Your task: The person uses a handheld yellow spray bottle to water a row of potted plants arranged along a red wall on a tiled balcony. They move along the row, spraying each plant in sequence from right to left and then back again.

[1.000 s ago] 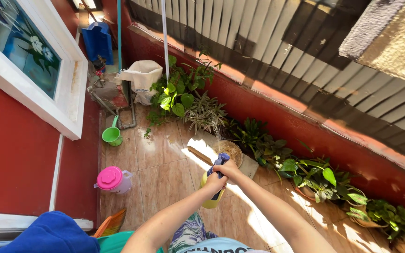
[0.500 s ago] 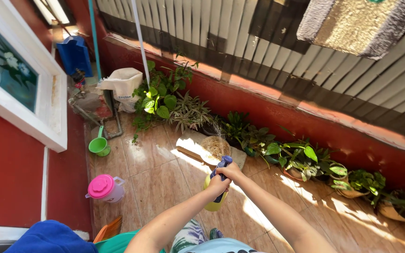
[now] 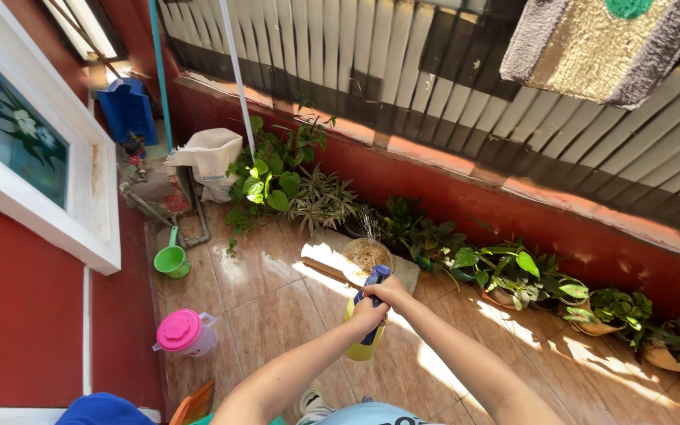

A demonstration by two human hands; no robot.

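while both arms reach forward from the bottom of the view, the left hand (image 3: 365, 313) and right hand (image 3: 391, 293) meet on a yellow spray bottle (image 3: 362, 337) with a dark blue trigger head (image 3: 376, 277). the left hand's fingers are clenched around the bottle's neck and upper body, holding it up above the tiled floor (image 3: 269, 315). the right hand's fingers are curled over the blue head from the right side; whether a finger is pressing the trigger cannot be told. the nozzle points away from the person, toward a round pot of bare soil (image 3: 366, 253) sitting on a flat stone slab (image 3: 403, 271), and a fine mist (image 3: 369, 224) shows just above that pot.

a row of potted green plants (image 3: 513, 275) runs along the foot of a red wall (image 3: 450, 189), with a slatted fence (image 3: 403, 63) above it and a mat (image 3: 592, 43) hung over the fence. to the left on the floor stand a jug with a pink lid (image 3: 185, 333) and a green scoop (image 3: 171, 258). a white sack (image 3: 210, 153) sits in the far corner, beside a leafy climbing plant (image 3: 273, 169).
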